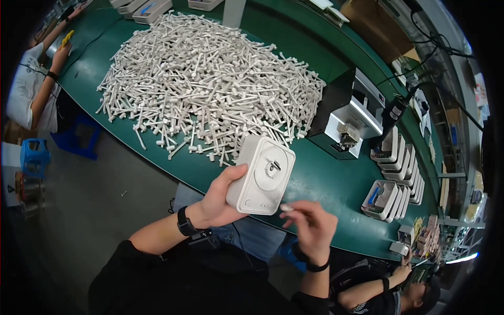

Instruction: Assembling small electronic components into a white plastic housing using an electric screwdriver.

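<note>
My left hand (219, 197) is closed round a white box-shaped plastic housing (247, 195), its thumb on the near side wall. The housing is tilted, its face turned up to me. A round recess (265, 181) in that face has a small dark-and-metal part at its middle. Along the lower edge sit a round button and several small dots. Just right of the housing's lower corner, my right hand (314, 226) is apart from it, fingers bent in a pinch. A small white piece (286, 208) shows at its fingertips; its kind is too small to tell.
A large heap of white plastic stick-like parts (210, 79) covers the green table (325, 184) beyond the housing. Right of it stands a black-and-silver machine (349, 118). Stacked white housings (386, 199) line the right side. Co-workers sit at left (31, 100) and lower right (375, 294).
</note>
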### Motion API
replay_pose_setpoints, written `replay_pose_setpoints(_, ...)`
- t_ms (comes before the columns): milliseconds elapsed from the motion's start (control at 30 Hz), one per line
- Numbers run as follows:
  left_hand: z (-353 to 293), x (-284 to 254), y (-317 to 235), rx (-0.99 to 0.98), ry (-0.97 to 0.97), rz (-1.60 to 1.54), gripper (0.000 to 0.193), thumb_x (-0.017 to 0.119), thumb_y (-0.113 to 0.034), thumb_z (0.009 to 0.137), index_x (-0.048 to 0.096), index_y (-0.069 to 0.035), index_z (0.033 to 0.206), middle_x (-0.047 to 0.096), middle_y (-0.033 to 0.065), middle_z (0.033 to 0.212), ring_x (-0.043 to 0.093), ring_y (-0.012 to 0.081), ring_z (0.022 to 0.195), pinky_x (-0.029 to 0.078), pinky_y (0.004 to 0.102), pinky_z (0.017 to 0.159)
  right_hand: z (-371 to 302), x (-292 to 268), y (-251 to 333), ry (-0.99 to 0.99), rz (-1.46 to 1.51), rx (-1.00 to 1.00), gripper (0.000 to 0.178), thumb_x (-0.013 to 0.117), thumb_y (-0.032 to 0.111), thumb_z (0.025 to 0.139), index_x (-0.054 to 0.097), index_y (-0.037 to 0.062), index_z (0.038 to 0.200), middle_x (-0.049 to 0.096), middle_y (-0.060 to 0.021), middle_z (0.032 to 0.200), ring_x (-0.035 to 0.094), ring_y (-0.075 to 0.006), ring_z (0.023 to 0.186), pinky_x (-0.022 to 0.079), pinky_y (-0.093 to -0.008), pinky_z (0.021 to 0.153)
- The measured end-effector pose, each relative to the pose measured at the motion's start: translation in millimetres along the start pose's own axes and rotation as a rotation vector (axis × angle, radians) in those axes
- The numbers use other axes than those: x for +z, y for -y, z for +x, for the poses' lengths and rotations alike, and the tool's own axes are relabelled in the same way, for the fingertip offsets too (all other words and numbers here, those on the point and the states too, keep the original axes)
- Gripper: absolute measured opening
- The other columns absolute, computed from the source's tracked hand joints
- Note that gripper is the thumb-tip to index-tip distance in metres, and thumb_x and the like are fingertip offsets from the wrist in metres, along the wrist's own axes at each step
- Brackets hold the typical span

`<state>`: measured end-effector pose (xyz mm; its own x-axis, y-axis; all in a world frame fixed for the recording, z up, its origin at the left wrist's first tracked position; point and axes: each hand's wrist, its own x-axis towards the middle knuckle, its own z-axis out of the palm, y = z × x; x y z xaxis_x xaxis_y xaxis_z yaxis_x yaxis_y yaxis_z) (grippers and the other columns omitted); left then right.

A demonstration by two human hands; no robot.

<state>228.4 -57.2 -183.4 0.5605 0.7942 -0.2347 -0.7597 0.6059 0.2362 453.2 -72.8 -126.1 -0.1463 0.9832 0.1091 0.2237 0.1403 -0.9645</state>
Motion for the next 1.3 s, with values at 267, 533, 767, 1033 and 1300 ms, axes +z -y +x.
replay_pose_setpoints(267,10,7,8,-0.103,0.072,-0.073,0.066,0.049,-0.048,0.108,0.045,-0.003,0.155,0.061,0.0159,0.145,0.064,0.0298,0.130,0.050,0.0472,0.112,-12,3,-22,-0.003,-0.082,-0.061,0.006,0.069,-0.013,0.094,0.070,-0.0073,0.095,0.067,-0.0130,0.099,0.064,-0.0139,0.065,0.054,-0.0253,0.053)
replay_pose_setpoints(533,18,6,17,-0.081,0.006,0.099,0.077,0.049,-0.055,0.104,0.038,-0.004,0.160,0.059,0.0191,0.147,0.065,0.0338,0.129,0.051,0.0502,0.111,-22,13,-32,-0.190,0.177,0.066,0.005,0.070,-0.012,0.094,0.070,-0.0076,0.096,0.063,-0.0119,0.099,0.060,-0.0121,0.061,0.049,-0.0240,0.050)
replay_pose_setpoints(767,13,17,23,-0.074,0.072,0.007,0.071,0.048,-0.050,0.109,0.038,-0.001,0.159,0.058,0.0173,0.144,0.062,0.0279,0.130,0.051,0.0453,0.110,-24,4,-32,-0.150,0.085,0.008,0.007,0.071,-0.013,0.093,0.068,-0.0070,0.094,0.063,-0.0119,0.098,0.060,-0.0118,0.062,0.048,-0.0238,0.049)
replay_pose_setpoints(1033,8,33,24,-0.032,0.063,0.036,0.069,0.048,-0.050,0.110,0.039,-0.003,0.158,0.059,0.0155,0.143,0.062,0.0273,0.130,0.050,0.0454,0.111,-23,1,-32,-0.134,-0.259,-0.299,0.013,0.076,-0.013,0.088,0.067,-0.0047,0.091,0.064,-0.0135,0.092,0.059,-0.0167,0.061,0.047,-0.0276,0.051)
replay_pose_setpoints(1300,13,32,21,-0.007,0.048,0.141,0.074,0.056,-0.051,0.107,0.040,0.002,0.156,0.057,0.0154,0.144,0.059,0.0267,0.132,0.049,0.0451,0.112,-10,-8,-35,-0.188,-0.296,-0.355,0.012,0.076,-0.010,0.089,0.069,-0.0036,0.095,0.068,-0.0131,0.095,0.062,-0.0196,0.071,0.049,-0.0292,0.058)
